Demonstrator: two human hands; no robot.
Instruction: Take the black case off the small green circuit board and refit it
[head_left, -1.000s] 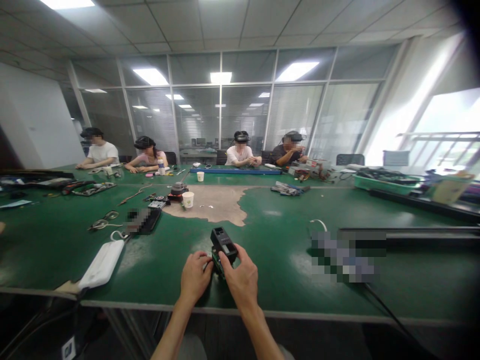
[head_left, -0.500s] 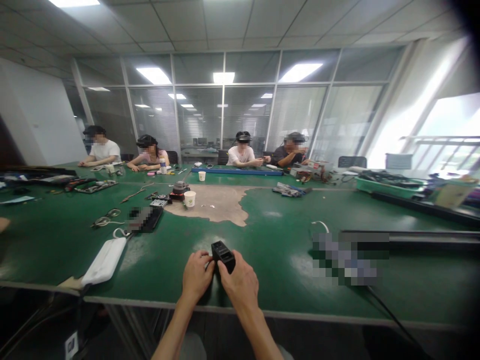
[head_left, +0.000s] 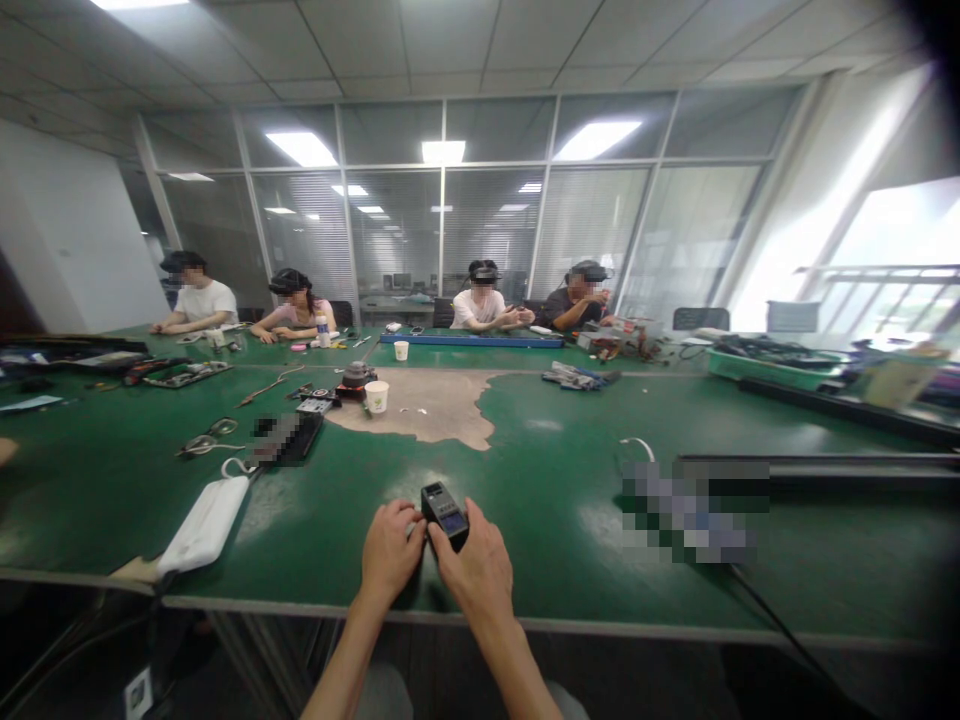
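Observation:
A small black box-shaped device [head_left: 444,512] with a bluish window or screen on its upper face is between my hands, near the table's front edge. My right hand [head_left: 480,560] grips it, thumb on the near side and fingers around the right side. On the other side, my left hand [head_left: 391,550] has its fingers bent, with thumb and fingertips closed at the device's left edge. What lies under the left fingertips is hidden.
On the green table [head_left: 540,560], a white power bank-like block [head_left: 204,525] with a cable lies left. Paper cups [head_left: 376,397], glasses [head_left: 206,440], gloves [head_left: 576,376] and a green basket [head_left: 772,368] are farther off. Several people sit across.
The device's window looks bluish now, where it was dark before. Both hands keep nearly the same hold. The whole view has shifted slightly.

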